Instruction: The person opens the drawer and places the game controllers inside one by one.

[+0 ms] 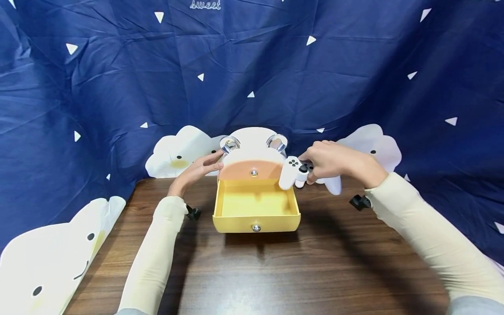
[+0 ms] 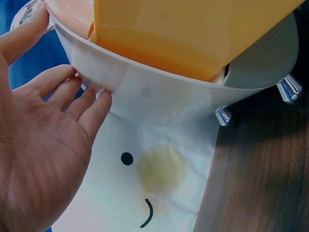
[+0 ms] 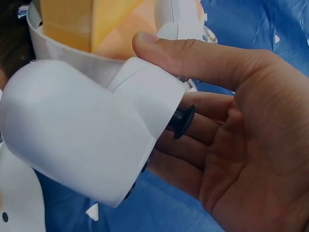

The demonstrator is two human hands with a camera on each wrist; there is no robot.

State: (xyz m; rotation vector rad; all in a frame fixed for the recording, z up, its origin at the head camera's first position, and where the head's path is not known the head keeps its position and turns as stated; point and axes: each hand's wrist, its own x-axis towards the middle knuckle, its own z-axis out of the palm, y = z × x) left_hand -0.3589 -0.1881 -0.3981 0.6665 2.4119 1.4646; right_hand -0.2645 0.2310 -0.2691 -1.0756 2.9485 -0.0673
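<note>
A small white drawer cabinet [image 1: 253, 142] with silver ring ears and a pink upper drawer [image 1: 236, 170] stands on the table. Its yellow lower drawer [image 1: 236, 225] is pulled far out, and its floor shows bare. My left hand [image 1: 197, 171] rests its fingertips against the cabinet's left side, fingers mostly straight in the left wrist view, thumb by the front edge. A white game controller [image 1: 289, 173] with black sticks and buttons is in my right hand [image 1: 328, 158], at the cabinet's right front corner. Thumb and fingers grip one end of the controller [image 3: 77, 128] in the right wrist view.
The dark brown wooden table [image 1: 252, 275] stretches in front of the drawer. White cloud-shaped cutouts with faces stand behind and at the left, one cloud [image 1: 185, 151] just behind my left hand. A blue cloth [image 1: 252, 57] with white triangles hangs at the back.
</note>
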